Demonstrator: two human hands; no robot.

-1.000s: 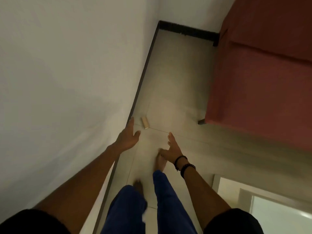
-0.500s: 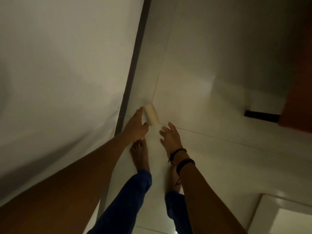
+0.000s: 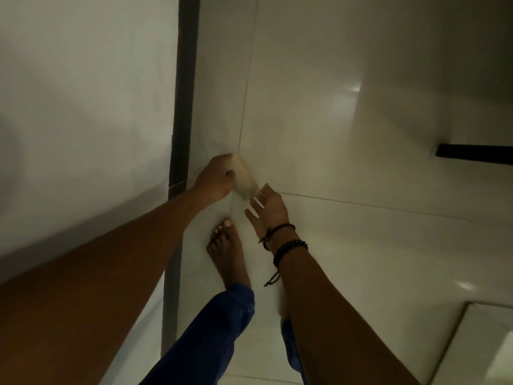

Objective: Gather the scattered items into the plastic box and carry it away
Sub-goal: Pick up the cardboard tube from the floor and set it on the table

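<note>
A small pale cream block lies on the tiled floor close to the dark skirting board. My left hand is wrapped over its left side, fingers curled on it. My right hand, with dark bracelets at the wrist, hovers just right of and below the block, fingers spread and holding nothing. The plastic box is not in view.
A white wall with a dark skirting board runs along the left. My bare foot stands just below the hands. A dark furniture leg sits at the right edge. A raised pale ledge is at the bottom right.
I have bent lower and closer to the floor. My left hand went from open beside the block to closed over it. My right hand moved up to the block's right.
</note>
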